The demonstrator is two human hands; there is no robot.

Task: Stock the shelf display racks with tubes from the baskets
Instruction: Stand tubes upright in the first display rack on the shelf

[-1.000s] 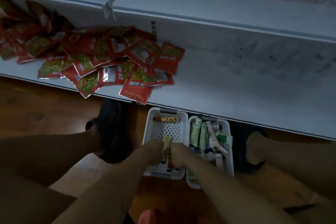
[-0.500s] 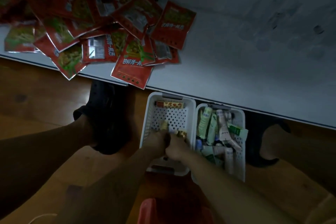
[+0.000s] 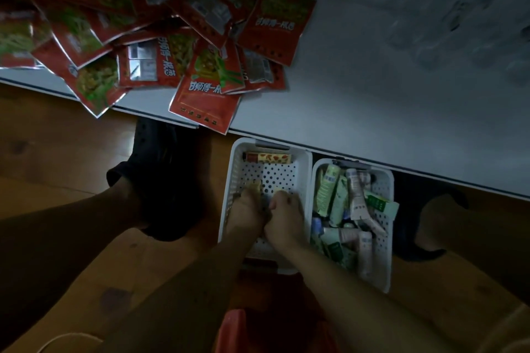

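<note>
Both hands are working inside the near-empty left basket (image 3: 229, 180), knuckle to knuckle. The left hand (image 3: 248, 209) is curling its fingers round a yellow tube (image 3: 255, 185), whose end is poking out just beyond the knuckles. The right hand (image 3: 284, 213), touching it on the inner side, is gripping another yellow tube (image 3: 277, 189) the same way. The light is dim, so I cannot tell whether either fist is enclosing more than one.

Farther ahead of both hands, a long patterned pack (image 3: 268, 157) is lying crosswise against the basket's far wall. Just outside the right hand, the right basket (image 3: 385, 238) is sitting heaped with green and pink tubes (image 3: 338, 203).

The step in hand is probably the gathering of the last pieces from this basket. To do it well, each hand should be closing on the tube's body rather than its flat tail, so nothing is slipping on the lift. The fists should be parting slightly before rising.

The shelf (image 3: 372, 94) is lying beyond the hands. Red packets (image 3: 200, 37) are spilling over its edge ahead and outside of the left hand, so the bare stretch ahead of the right hand is looking like the easier landing.
</note>
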